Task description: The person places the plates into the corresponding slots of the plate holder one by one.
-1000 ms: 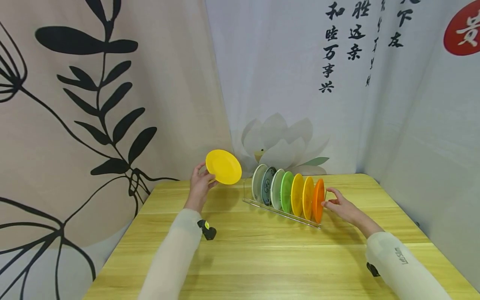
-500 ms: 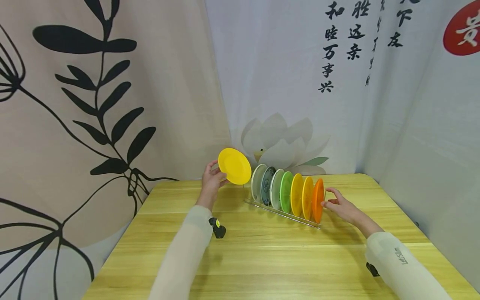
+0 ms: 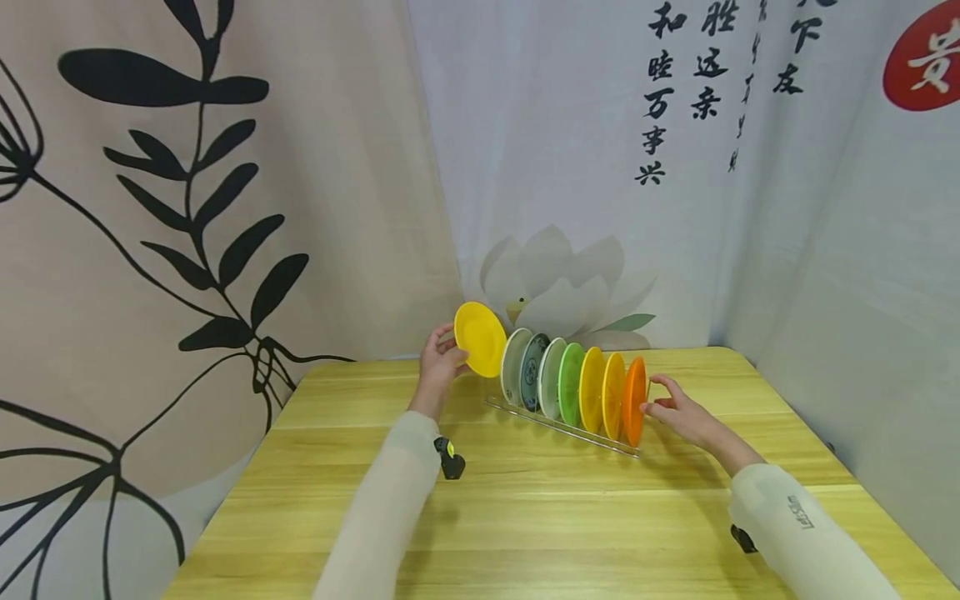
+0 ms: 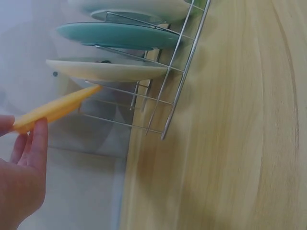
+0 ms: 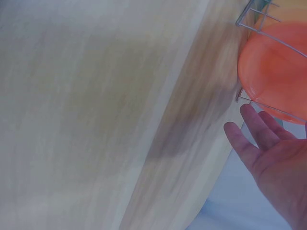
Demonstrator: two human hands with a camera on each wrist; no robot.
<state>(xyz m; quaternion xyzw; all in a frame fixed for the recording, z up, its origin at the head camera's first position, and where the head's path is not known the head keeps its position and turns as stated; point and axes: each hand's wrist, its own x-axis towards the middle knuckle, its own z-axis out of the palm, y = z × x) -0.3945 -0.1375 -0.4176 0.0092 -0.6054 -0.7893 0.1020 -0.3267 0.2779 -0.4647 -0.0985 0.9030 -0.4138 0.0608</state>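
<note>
My left hand (image 3: 442, 360) grips a yellow plate (image 3: 481, 339) by its edge, with the thumb on the front. The plate is raised and tilted beside the left end of a wire dish rack (image 3: 561, 428). In the left wrist view, the far edge of the yellow plate (image 4: 62, 106) overlaps the rack's end wires, close to a white plate (image 4: 105, 71). My right hand (image 3: 678, 414) is at the rack's right end, thumb by the orange plate (image 3: 634, 402). Its fingers look fairly straight and spread in the right wrist view, close under the end wire (image 5: 273, 106).
Plates stand upright in the rack: a white plate (image 3: 515, 367), a blue-patterned plate (image 3: 533, 372), another white one, a green plate (image 3: 571, 383) and two yellow ones beside the orange. The wooden table (image 3: 570, 517) reaches back to a printed curtain (image 3: 360, 208).
My left hand has carried the yellow plate rightward to the left end of the rack, and the plate has turned more edge-on. The right hand has stayed at the rack's right end.
</note>
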